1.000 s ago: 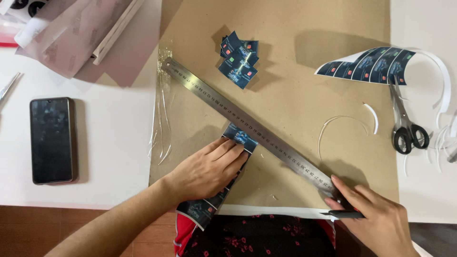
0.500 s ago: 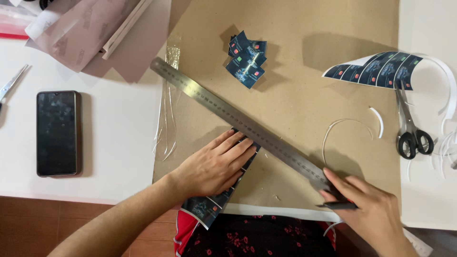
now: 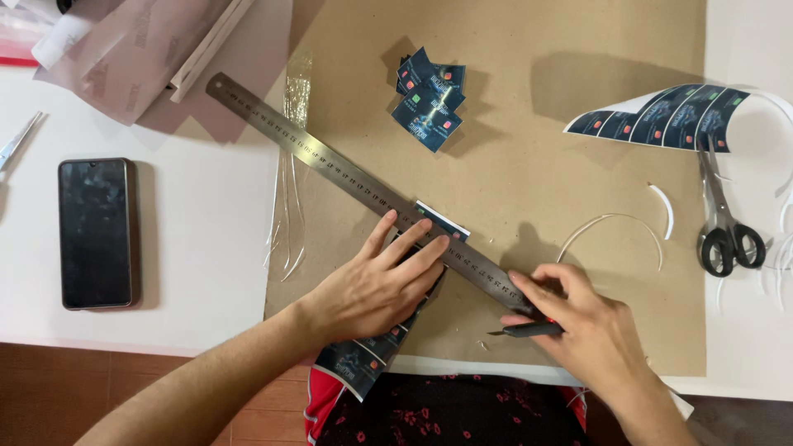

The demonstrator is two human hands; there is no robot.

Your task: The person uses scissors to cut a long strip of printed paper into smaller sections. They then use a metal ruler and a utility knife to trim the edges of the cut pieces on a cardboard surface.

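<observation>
Ruler (image 3: 363, 188) diagonal, upper-left to lower-right; left hand (image 3: 376, 285) pressing flat; right hand (image 3: 578, 326) grasping knife (image 3: 524, 330).

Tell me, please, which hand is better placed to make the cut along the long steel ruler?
The right hand: it holds the small black craft knife beside the long steel ruler. The left hand is spread flat, pressing the ruler onto the dark printed label strip.
</observation>
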